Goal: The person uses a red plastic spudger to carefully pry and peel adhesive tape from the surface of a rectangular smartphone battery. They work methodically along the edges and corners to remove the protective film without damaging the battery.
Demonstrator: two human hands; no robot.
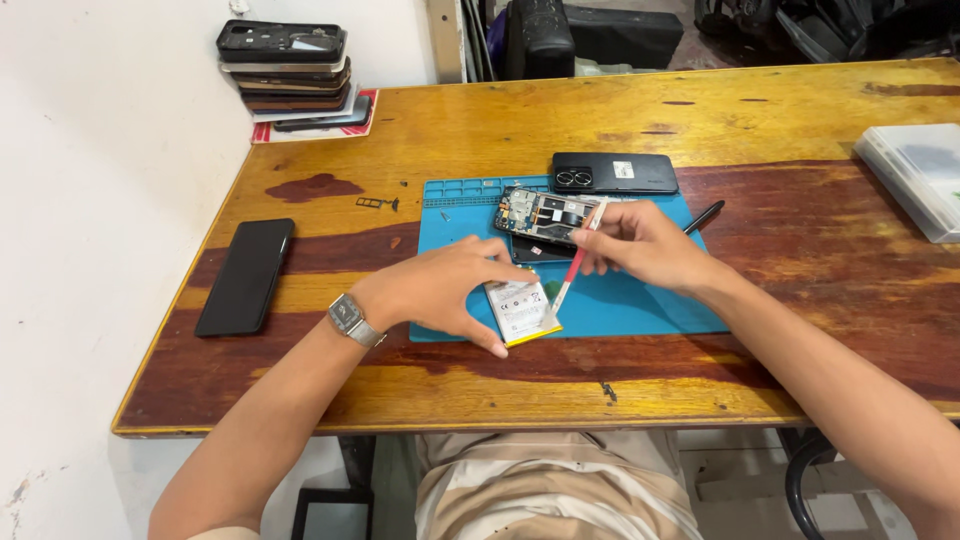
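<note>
head | left grip (pixel 440 290) steadies battery (pixel 520 310) | right grip (pixel 640 245) holds tool (pixel 570 275) (tip on battery)

I see a white rectangular label covering the face of the phone battery (pixel 520 308), which has a yellow lower edge and lies on the blue mat under my left hand (pixel 440 290). A small pale square label sits on the black phone back cover (pixel 615 172) at the mat's far edge. A dark, blank phone screen (pixel 246 276) lies flat near the table's left edge. A translucent plastic box (pixel 915 175) rests at the far right.
</note>
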